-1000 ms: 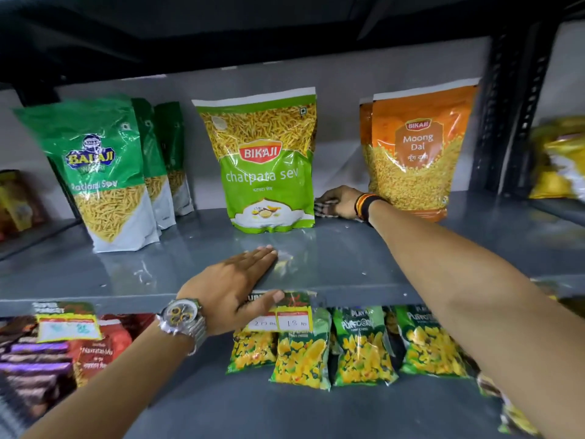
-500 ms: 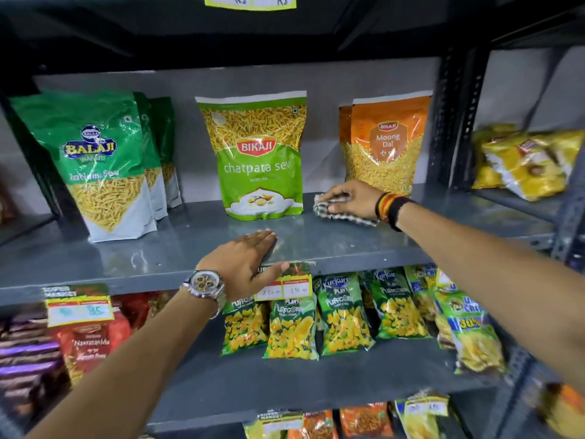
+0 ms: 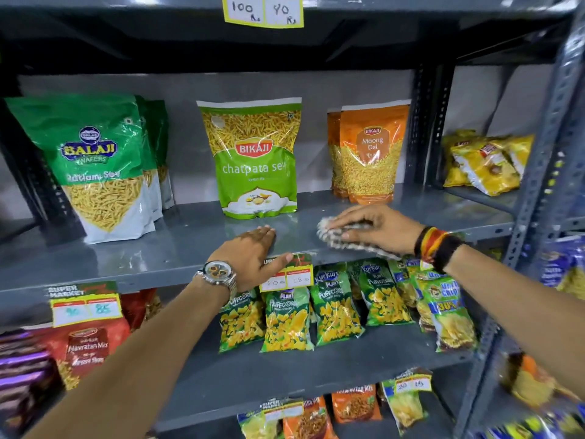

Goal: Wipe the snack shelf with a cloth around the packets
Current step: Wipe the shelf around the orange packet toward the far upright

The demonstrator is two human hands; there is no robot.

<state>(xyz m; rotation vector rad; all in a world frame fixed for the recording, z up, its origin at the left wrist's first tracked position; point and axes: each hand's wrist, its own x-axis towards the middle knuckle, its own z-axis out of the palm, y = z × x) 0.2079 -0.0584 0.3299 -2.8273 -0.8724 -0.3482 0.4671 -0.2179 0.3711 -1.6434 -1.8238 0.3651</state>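
Observation:
A grey metal snack shelf (image 3: 177, 248) holds upright packets: green Balaji packets (image 3: 95, 166) at the left, a green Bikaji chatpata sev packet (image 3: 256, 160) in the middle, orange Moong Dal packets (image 3: 370, 153) at the right. My right hand (image 3: 376, 226) presses a checked cloth (image 3: 335, 236) flat on the shelf near its front edge, in front of the Moong Dal packets. My left hand (image 3: 253, 255) lies flat on the shelf's front edge, fingers spread, thumb over a price tag, holding nothing.
Below hang price tags (image 3: 286, 277) and a lower shelf of green Puffcorn packets (image 3: 316, 312), with red packets (image 3: 85, 346) at the left. Yellow packets (image 3: 484, 163) sit on the neighbouring rack at the right. A perforated upright post (image 3: 544, 153) borders the shelf.
My right hand has drawn the cloth from the back, beside the Moong Dal packets, forward toward the shelf's front edge. My left hand has stayed on the edge. The view has pulled back and tilted.

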